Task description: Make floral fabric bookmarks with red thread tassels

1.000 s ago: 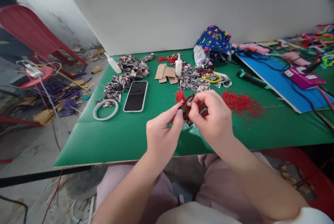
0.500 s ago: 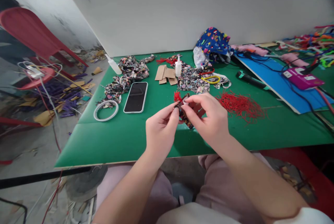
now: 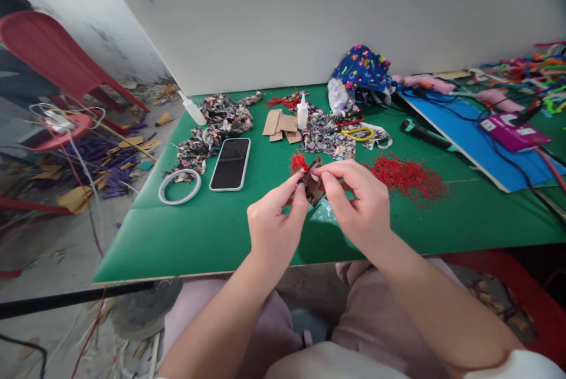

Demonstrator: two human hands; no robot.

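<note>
Between my hands, above the green table, is a small dark patterned fabric piece [image 3: 315,195] with brown, cardboard-like parts showing. A tuft of red cord [image 3: 299,161] sticks out at its upper left. My left hand [image 3: 276,220] pinches the piece at its left side between thumb and fingers. From the right, my right hand [image 3: 360,202] has its thumb and forefinger closed at the upper edge of the same piece. Fingertips cover part of it, so the exact grip there is partly hidden. A pile of red cords [image 3: 407,178] lies to the right of my right hand.
On the green table [image 3: 198,243] lie a phone [image 3: 230,164], a tape roll [image 3: 160,192], floral fabric strips [image 3: 225,117], cardboard pieces [image 3: 279,125] and yellow-handled scissors [image 3: 360,133]. Two white squeeze bottles [image 3: 302,114] stand there. A blue board [image 3: 481,137] with wires and a magenta box [image 3: 515,131] is at right.
The held piece has tilted and shifted slightly, with its red tuft moving left. My right hand's fingertips have moved a little to the right along it. My left hand keeps its pinch.
</note>
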